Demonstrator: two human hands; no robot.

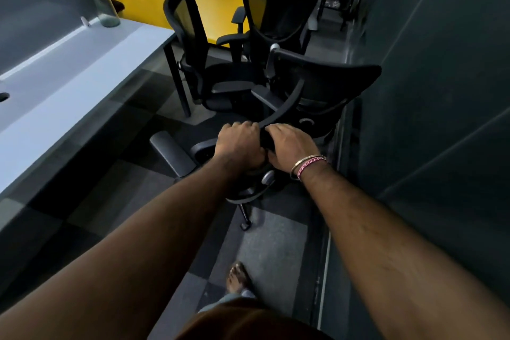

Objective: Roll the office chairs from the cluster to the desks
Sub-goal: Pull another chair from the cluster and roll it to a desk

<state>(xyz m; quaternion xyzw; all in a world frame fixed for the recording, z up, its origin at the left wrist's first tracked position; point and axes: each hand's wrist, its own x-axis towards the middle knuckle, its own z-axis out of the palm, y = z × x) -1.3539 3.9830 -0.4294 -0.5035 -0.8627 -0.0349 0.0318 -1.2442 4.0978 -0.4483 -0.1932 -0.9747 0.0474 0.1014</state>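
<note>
Nearby, bottle with greenish dregs.

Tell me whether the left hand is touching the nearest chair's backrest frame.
Touching. The head view shows the left hand with its fingers curled over the backrest frame of the nearest chair, beside the right hand.

Both arms stretched forward, left hand and right hand side by side, knuckles up, fingers curled, bangles on right wrist
</note>
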